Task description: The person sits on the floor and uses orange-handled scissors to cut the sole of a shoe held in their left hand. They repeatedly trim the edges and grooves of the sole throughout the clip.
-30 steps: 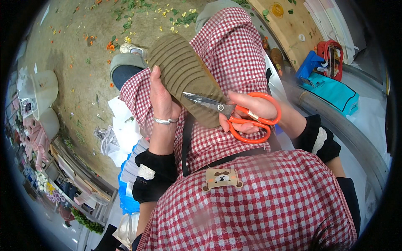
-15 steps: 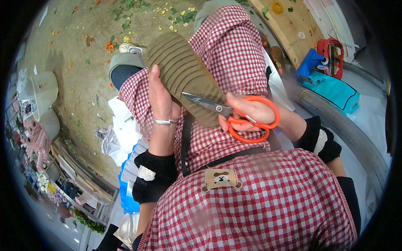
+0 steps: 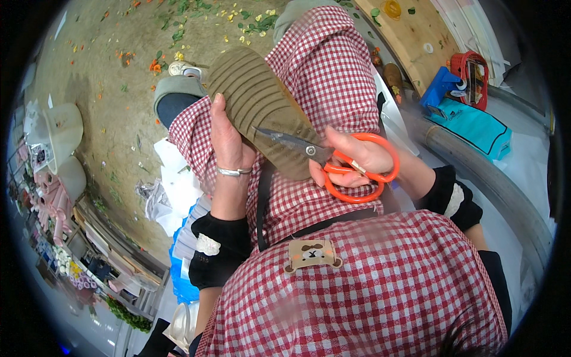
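One broad floor (image 3: 110, 160), scattered with orange petals (image 3: 156, 66) and leaves (image 3: 262, 27), is seen at the upper left. Much of the lower half is filled by a red-and-white checked apron (image 3: 386, 268), which is spread over the chest and legs. At the right side, a turquoise bag (image 3: 476, 128) is seen beside a grey pipe (image 3: 476, 169). Above the lap, a brown shoe (image 3: 259, 89) is held with its ribbed sole turned up, its near end tilted toward the right. Its left edge is supported by the left hand (image 3: 233, 143); the thumb is laid along that edge, but the other fingers are hidden, so whether they are closed cannot be told. Orange-handled scissors (image 3: 311, 150) are clamped in the fingers of the right hand (image 3: 360, 154), and their blades are laid over the sole; contact cannot be told. A bear patch (image 3: 313, 254) is fixed to the apron, and a silver bracelet (image 3: 234, 172) is worn on the left wrist.
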`<state>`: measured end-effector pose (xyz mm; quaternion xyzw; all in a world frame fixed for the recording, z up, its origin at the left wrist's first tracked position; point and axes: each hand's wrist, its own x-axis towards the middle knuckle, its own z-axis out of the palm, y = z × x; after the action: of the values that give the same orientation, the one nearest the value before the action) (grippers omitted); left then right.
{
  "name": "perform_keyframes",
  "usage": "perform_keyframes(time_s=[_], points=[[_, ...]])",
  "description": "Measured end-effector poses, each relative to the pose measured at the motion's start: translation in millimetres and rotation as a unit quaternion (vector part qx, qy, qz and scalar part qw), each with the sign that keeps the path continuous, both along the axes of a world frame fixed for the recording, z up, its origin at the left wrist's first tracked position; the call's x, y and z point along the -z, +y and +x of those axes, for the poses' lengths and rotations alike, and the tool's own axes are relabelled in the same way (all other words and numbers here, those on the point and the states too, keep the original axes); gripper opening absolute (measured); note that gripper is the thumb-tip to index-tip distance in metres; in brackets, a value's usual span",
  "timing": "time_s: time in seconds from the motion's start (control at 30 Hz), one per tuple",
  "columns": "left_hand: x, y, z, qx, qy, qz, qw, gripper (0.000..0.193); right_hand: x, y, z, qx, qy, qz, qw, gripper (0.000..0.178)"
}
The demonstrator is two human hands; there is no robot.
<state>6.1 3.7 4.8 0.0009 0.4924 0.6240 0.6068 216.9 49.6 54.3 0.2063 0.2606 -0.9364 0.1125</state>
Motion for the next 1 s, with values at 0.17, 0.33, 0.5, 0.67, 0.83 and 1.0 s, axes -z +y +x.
perform_keyframes(time_s=[0.17, 0.33, 0.5, 0.67, 0.83, 1.0], points=[[1.3, -0.2, -0.4, -0.002, 0.005, -0.005, 1.0, 0.049, 10.0, -1.6, 5.4, -0.03, -0.008, -0.093, 0.995, 0.07], [0.8, -0.8, -0.9, 0.003, 0.006, -0.009, 1.0, 0.049, 9.7, -1.0, 7.1, -0.015, -0.022, -0.093, 0.995, 0.069], [-0.3, 0.9, 0.5, 0.005, -0.002, -0.004, 1.0, 0.049, 2.1, 7.3, 3.5, -0.056, -0.033, -0.033, 0.997, 0.069], [1.2, 1.3, 0.6, -0.005, 0.0, 0.006, 1.0, 0.05, 8.8, 3.1, 1.8, -0.041, -0.032, -0.041, 0.998, 0.073], [2.2, 1.4, -0.8, 0.001, -0.001, 0.013, 1.0, 0.05, 22.7, 0.2, 4.9, -0.013, 0.023, -0.085, 0.996, 0.074], [-1.5, 2.9, 0.2, 0.008, -0.001, 0.012, 1.0, 0.051, 18.9, -0.9, 7.3, -0.003, 0.017, -0.072, 0.997, 0.073]])
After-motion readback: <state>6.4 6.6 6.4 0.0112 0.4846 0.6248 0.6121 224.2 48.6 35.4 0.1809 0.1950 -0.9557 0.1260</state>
